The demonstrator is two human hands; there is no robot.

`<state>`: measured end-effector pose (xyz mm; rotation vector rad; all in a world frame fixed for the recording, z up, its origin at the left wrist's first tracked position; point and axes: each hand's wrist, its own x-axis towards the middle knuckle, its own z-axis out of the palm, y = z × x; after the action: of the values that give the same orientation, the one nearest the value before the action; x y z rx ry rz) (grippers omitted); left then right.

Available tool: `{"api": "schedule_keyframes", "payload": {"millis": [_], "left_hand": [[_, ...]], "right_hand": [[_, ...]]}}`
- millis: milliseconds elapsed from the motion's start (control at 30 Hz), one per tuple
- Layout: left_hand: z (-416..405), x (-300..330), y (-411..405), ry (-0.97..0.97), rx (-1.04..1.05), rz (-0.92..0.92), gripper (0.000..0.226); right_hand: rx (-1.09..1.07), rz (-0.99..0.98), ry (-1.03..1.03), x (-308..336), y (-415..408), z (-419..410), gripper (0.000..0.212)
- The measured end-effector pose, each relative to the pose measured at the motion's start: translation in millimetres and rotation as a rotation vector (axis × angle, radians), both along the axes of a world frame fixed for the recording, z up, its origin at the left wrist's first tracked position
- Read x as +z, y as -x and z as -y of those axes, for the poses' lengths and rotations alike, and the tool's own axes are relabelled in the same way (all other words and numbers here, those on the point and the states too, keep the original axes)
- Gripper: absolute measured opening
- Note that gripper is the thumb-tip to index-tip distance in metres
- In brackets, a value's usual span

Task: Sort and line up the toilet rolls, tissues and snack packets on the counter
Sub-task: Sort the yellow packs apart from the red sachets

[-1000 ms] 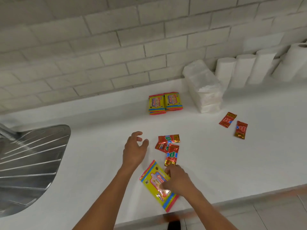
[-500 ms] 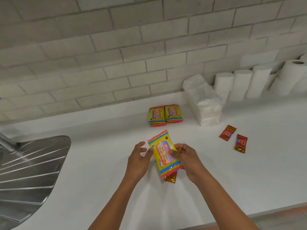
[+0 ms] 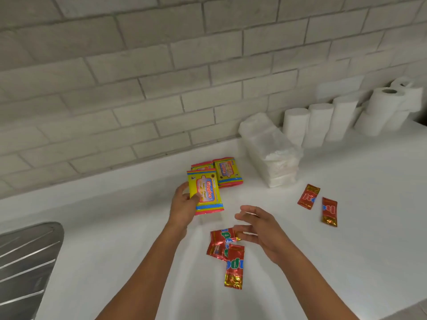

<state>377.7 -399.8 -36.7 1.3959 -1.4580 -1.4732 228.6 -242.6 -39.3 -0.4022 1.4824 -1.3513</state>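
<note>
In the head view, my left hand [image 3: 182,207] grips a yellow pack [image 3: 205,191] at the frame centre, raised before two more packs [image 3: 227,172] by the wall. My right hand [image 3: 261,229] is released, fingers straight, over the red sachets [image 3: 227,248] on the counter [image 3: 115,227].

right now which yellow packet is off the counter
The yellow packet gripped by the left hand; the other two lie by the wall.

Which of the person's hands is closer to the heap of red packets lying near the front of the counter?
The right hand: its fingers hover just over the heap of red packets. The left hand is farther back and to the left, holding a yellow packet.
</note>
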Motion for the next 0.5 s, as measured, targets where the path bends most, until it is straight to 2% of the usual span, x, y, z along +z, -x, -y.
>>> {"api": "schedule_keyframes", "payload": {"millis": [267, 500], "left_hand": [[105, -33, 40, -0.006, 0.026, 0.152, 0.047], [131, -49, 61, 0.024, 0.067, 0.281, 0.046]], "right_hand": [[-0.131, -0.106, -0.128, -17, 30, -15, 0.018], [-0.181, -0.162, -0.173, -20, 45, -28, 0.016]]}}
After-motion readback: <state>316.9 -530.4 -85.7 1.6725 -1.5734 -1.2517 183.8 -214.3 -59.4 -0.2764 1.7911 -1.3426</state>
